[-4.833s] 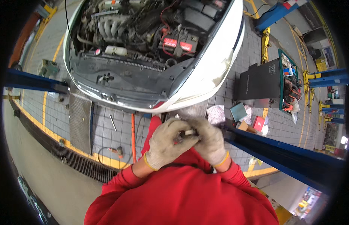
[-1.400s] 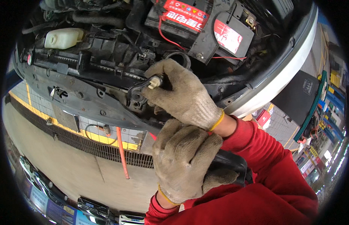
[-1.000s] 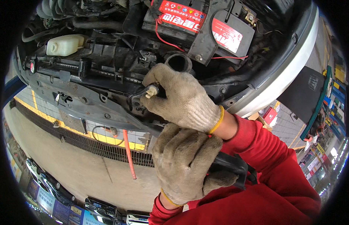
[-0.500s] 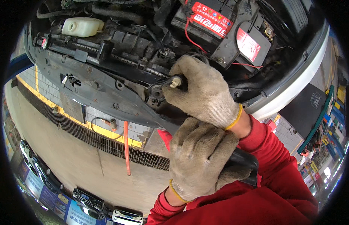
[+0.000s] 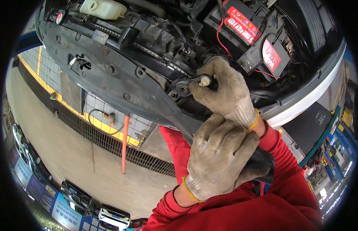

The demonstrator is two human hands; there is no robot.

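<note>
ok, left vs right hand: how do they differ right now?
Hold: the left hand grips a black part, mostly hidden; the right hand has thumb and forefinger curled round a small cream piece.
Place: the left hand is nearer the torso; the right hand is over the engine bay's front.
Shared: soiled knitted gloves with yellow edges, red sleeves.

Orange pole [image 5: 125,146] crosses floor grate [image 5: 103,139], w/ pkd cars [image 5: 75,195] btm L & blk cabinet [image 5: 306,122] at R.
</note>
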